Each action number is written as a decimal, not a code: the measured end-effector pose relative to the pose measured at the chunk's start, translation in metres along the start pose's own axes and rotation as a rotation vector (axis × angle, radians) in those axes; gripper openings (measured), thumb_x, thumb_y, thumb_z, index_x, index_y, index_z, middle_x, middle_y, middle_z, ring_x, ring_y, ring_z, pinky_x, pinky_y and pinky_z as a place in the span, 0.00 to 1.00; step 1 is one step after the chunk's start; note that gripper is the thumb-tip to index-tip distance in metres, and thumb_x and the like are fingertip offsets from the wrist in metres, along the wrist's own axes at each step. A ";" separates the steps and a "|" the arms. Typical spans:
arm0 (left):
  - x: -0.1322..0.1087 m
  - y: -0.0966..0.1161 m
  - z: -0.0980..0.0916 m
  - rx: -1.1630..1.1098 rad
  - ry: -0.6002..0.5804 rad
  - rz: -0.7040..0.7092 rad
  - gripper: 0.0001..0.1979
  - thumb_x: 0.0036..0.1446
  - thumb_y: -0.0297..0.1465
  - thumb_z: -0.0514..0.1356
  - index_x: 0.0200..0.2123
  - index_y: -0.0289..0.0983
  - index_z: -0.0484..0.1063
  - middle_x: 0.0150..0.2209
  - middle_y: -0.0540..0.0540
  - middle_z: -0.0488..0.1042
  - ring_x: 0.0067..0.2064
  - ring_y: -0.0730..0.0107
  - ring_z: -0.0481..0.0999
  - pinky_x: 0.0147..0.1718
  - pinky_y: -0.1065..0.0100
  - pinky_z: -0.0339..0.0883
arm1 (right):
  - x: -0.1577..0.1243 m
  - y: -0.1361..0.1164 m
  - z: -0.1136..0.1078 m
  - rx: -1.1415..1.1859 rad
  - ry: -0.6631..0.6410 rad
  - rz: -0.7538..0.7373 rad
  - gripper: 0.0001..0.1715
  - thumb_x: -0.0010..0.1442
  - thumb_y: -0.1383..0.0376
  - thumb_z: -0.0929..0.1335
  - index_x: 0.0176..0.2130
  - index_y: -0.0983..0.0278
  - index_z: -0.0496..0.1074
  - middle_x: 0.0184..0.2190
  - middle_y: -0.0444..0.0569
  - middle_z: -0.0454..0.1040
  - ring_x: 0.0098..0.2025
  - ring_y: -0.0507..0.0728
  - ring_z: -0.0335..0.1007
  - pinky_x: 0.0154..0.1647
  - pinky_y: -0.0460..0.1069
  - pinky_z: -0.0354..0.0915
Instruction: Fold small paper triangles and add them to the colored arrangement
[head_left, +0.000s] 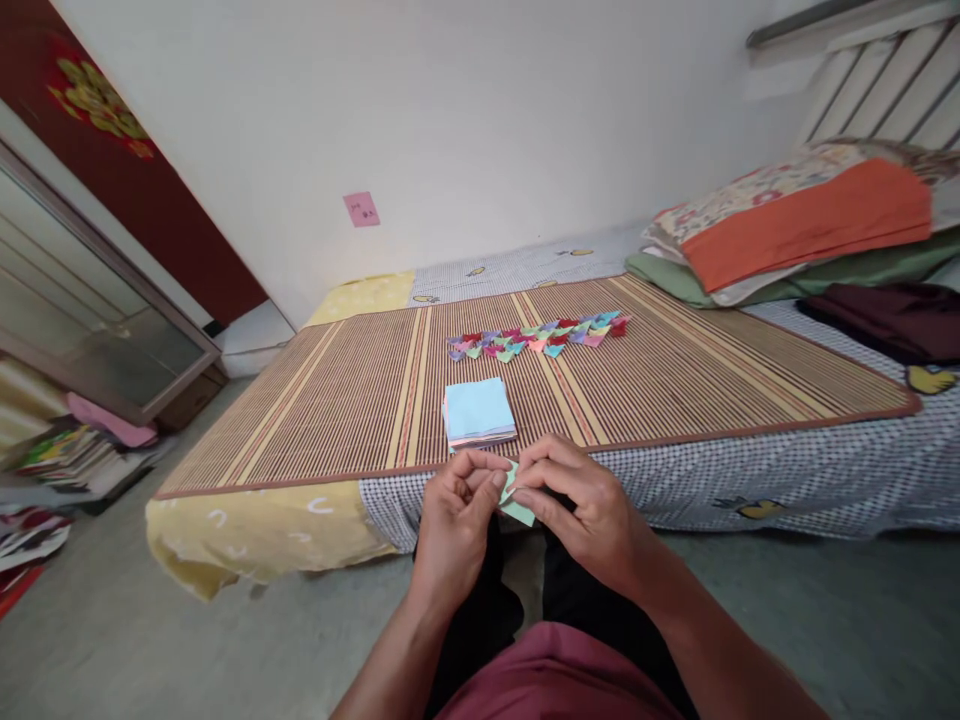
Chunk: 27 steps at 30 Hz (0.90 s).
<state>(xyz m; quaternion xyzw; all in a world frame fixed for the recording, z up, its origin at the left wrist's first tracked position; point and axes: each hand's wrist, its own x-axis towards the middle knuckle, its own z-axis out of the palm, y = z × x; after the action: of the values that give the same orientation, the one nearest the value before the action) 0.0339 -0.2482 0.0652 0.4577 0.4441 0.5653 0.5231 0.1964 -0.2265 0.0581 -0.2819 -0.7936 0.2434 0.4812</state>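
Between my two hands is a small folded piece of light green paper (519,511), held just off the front edge of the bed. My left hand (463,515) pinches its left side between thumb and fingers. From the right, my right hand (577,500) grips the upper right part with thumb and fingertips. The fingers cover much of the paper, so its full shape is hidden. Just beyond the hands lies a stack of square paper sheets (478,408), light blue on top. Farther back, several small folded paper pieces (536,338) in many colours stand in rows.
A striped bamboo mat (337,400) covers the bed, over a checked sheet (675,490) and yellow cloth (270,530). Folded bedding (810,235) and a dark cloth (889,320) lie at the right. A pink note (361,209) is on the wall. Books (67,460) sit at left.
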 end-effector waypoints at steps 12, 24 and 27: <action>-0.009 0.012 -0.004 0.161 -0.129 0.043 0.12 0.59 0.39 0.67 0.38 0.37 0.76 0.28 0.49 0.75 0.28 0.72 0.69 0.28 0.72 0.60 | 0.003 -0.001 0.003 0.023 0.067 0.041 0.08 0.66 0.70 0.67 0.33 0.61 0.71 0.33 0.46 0.70 0.38 0.56 0.70 0.40 0.51 0.66; -0.011 0.008 -0.009 0.334 -0.127 0.126 0.11 0.66 0.38 0.61 0.41 0.37 0.77 0.28 0.49 0.73 0.29 0.73 0.67 0.29 0.72 0.59 | 0.002 -0.001 0.002 0.060 0.041 0.121 0.08 0.65 0.69 0.69 0.33 0.62 0.71 0.33 0.44 0.71 0.37 0.54 0.70 0.40 0.49 0.64; -0.010 0.004 -0.008 0.299 -0.120 0.109 0.10 0.65 0.38 0.61 0.39 0.36 0.76 0.28 0.49 0.74 0.28 0.73 0.67 0.28 0.73 0.59 | 0.003 0.000 0.004 0.082 0.057 0.129 0.08 0.65 0.70 0.70 0.33 0.62 0.70 0.33 0.44 0.71 0.37 0.54 0.70 0.39 0.49 0.64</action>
<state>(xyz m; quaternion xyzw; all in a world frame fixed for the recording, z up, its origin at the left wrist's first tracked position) 0.0252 -0.2591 0.0675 0.5868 0.4657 0.4922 0.4434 0.1917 -0.2251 0.0586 -0.3194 -0.7490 0.2982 0.4982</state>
